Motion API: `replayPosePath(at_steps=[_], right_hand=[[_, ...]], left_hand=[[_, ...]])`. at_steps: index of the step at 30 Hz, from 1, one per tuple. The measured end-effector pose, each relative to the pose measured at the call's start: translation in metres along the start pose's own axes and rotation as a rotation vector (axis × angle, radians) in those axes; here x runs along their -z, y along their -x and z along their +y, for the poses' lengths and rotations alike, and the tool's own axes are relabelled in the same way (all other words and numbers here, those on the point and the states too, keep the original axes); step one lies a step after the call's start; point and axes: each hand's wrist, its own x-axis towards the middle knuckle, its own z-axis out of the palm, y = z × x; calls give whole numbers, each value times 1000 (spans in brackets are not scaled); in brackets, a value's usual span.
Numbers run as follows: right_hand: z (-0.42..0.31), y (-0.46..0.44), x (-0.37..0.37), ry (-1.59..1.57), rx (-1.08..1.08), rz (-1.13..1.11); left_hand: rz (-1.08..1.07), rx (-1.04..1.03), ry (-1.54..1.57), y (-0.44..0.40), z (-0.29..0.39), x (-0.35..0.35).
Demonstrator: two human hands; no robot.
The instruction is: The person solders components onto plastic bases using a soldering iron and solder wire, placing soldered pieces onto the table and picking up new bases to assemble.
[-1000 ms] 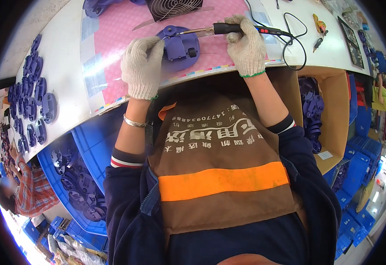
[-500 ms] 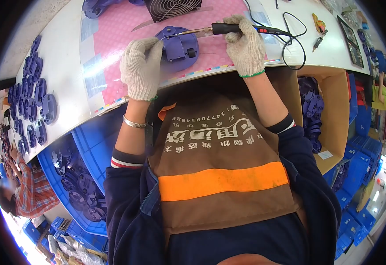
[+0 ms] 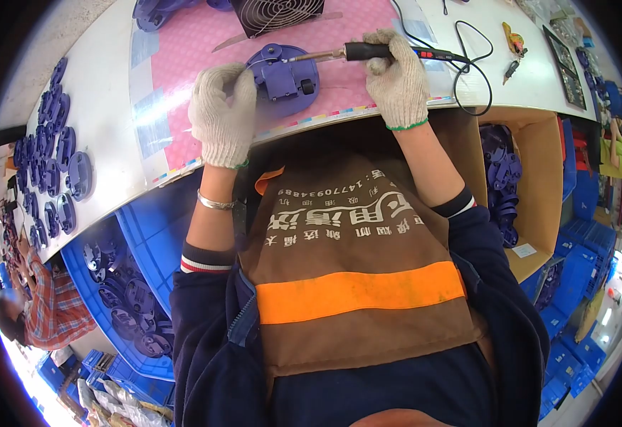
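Observation:
In the head view my right hand (image 3: 399,80), in a white knit glove, grips a soldering iron (image 3: 366,50) by its black handle. The iron points left, its tip at a purple plastic housing (image 3: 280,80) lying on the pink mat. That housing is rounded, with a raised square block and a small black part. My left hand (image 3: 223,112), gloved too, is at the housing's left edge with its fingers pinched together. A thin line shows near those fingertips, but what they hold is too small to make out.
A black fan (image 3: 281,16) with a wire guard stands behind the housing. The iron's cord (image 3: 473,62) loops to the right. Many purple housings (image 3: 77,174) lie on the left of the table. A blue bin (image 3: 156,364) and a cardboard box (image 3: 537,178) hold more. Other people sit nearby.
My left hand has drawn slightly left and down from the housing. The soldering iron has shifted a little, with its tip still at the housing.

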Motion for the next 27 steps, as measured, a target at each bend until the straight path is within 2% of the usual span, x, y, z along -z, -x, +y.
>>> replayPosePath(at_steps=[3, 5, 7, 8, 10, 19, 24, 27], right_hand=[[-1, 10, 3, 54, -49, -16], [6, 12, 10, 377, 121, -180], [8, 17, 11, 639, 252, -252], [6, 19, 8, 481, 141, -222], [2, 21, 0, 163, -77, -162], [4, 22, -7, 180, -94, -159], [6, 21, -3, 371, 2, -238], [5, 21, -5, 344, -24, -230]], left_hand=[[13, -44, -18, 3, -2, 10], [-28, -54, -39, 8, -3, 22], [-101, -25, -56, 14, -1, 33], [-111, 45, 4, 18, -2, 34], [-149, -2, -46, 20, 2, 40], [-154, 49, -4, 22, 0, 41], [-140, 80, 27, 21, -2, 37], [-140, 72, 27, 21, -6, 35]])
